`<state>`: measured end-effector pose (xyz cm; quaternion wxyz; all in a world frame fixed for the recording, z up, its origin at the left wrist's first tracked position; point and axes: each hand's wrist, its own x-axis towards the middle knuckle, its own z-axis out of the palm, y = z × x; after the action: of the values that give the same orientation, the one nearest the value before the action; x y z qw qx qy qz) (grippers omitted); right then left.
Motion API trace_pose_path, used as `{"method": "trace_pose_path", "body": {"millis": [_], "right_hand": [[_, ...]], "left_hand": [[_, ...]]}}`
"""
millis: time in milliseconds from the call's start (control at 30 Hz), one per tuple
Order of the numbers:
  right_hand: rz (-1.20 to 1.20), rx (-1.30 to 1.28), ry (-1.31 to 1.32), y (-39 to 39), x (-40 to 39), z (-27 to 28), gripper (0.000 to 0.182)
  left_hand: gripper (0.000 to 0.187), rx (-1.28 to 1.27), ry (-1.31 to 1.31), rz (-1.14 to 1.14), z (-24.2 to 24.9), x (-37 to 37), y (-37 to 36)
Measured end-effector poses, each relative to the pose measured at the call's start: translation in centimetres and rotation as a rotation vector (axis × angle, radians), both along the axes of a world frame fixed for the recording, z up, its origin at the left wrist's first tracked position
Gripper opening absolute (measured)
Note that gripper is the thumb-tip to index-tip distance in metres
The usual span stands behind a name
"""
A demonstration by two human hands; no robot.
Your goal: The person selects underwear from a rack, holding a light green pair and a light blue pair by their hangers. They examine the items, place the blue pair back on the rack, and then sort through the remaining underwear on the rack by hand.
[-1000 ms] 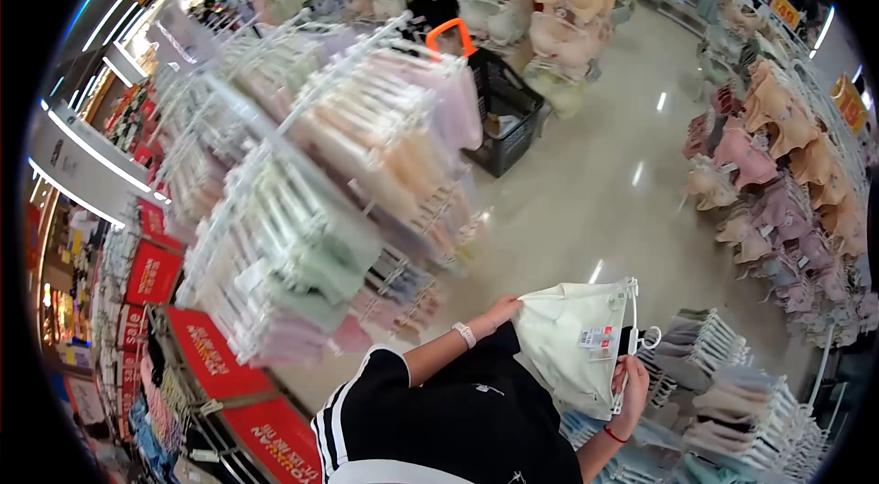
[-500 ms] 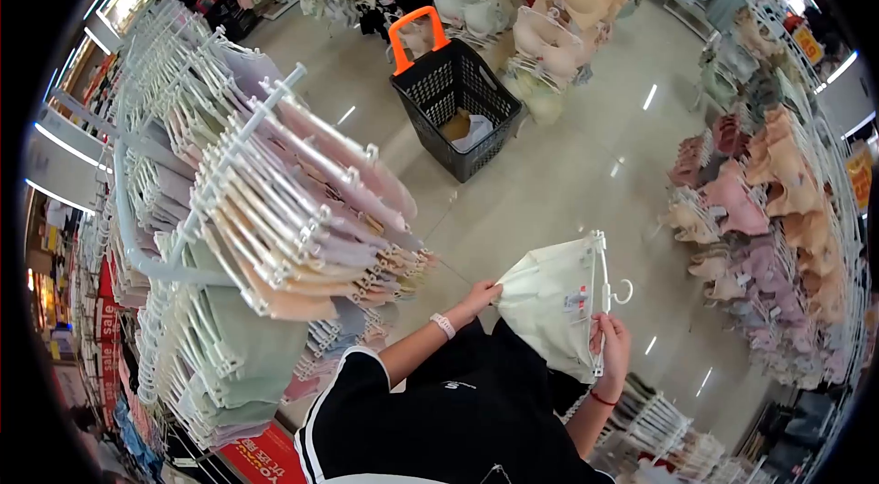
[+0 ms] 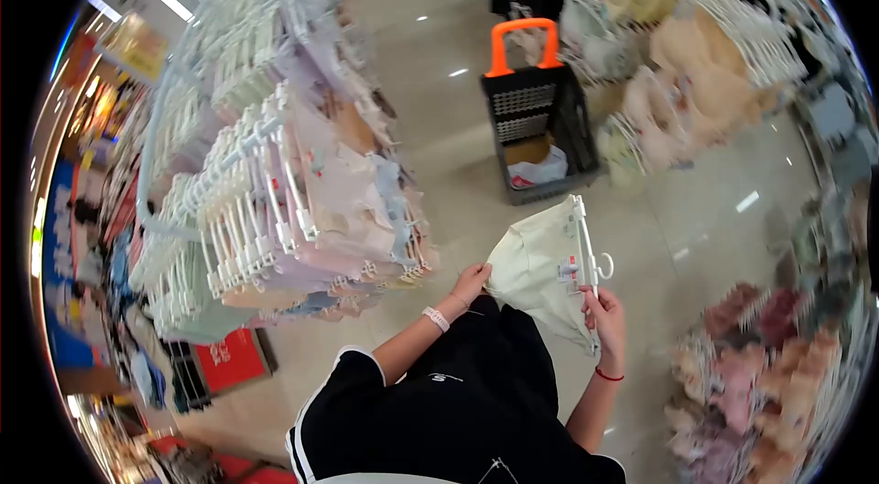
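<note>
A pale cream-green pair of underpants (image 3: 538, 260) hangs sideways from a white clip hanger (image 3: 586, 246) in front of my body. My left hand (image 3: 472, 283), with a pale band on its wrist, pinches the end of the fabric away from the hanger. My right hand (image 3: 603, 319), a red string at its wrist, grips the hanger bar near its lower clip, below the hook. The fabric is stretched between both hands. A small tag with red print shows on the garment close to the bar.
At left stands a rack (image 3: 265, 131) densely hung with pastel underwear on white hangers. A black basket (image 3: 540, 131) with an orange handle stands ahead on the tiled floor, with a white bag inside. Bras (image 3: 696, 86) hang at upper right, more bras (image 3: 760, 374) at lower right.
My view has turned to the left, so the basket and bra displays sit further right. Both hands still hold the underpants and hanger, a little higher in view.
</note>
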<state>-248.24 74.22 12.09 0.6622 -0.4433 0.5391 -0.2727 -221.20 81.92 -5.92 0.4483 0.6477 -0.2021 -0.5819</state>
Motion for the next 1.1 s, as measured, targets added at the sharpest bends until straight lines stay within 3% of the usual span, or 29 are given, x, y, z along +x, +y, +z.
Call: {"method": "trace_pose_path", "body": {"millis": [167, 300, 333, 567, 800, 900, 1100], "right_hand": [[0.238, -0.015, 0.101, -9.0, 1.7, -0.1, 0.021], [0.351, 0.016, 0.068, -14.1, 5.0, -1.5, 0.023], [0.377, 0.014, 0.072, -15.2, 6.3, -1.6, 0.023], [0.454, -0.115, 0.150, -21.7, 12.8, -0.4, 0.025], [0.529, -0.117, 0.115, -28.6, 14.4, -0.8, 0.023], [0.614, -0.112, 0.121, -31.2, 15.0, -0.7, 0.023], [0.832, -0.062, 0.112, -35.9, 16.5, 1.4, 0.024]], "left_hand": [[0.031, 0.081, -0.084, 0.349, 3.8, 1.4, -1.7], [0.032, 0.055, -0.069, 0.518, 2.2, 4.2, -2.0], [0.033, 0.085, -0.053, 0.436, 1.7, 5.2, -1.9], [0.036, 0.043, -0.034, 0.570, -0.2, 7.1, -7.8], [0.036, 0.000, -0.135, 0.694, 1.1, 9.5, -13.3], [0.038, 0.078, -0.166, 0.598, 1.3, 9.9, -14.1], [0.034, 0.051, 0.017, 0.975, 3.8, 6.0, -16.9]]}}
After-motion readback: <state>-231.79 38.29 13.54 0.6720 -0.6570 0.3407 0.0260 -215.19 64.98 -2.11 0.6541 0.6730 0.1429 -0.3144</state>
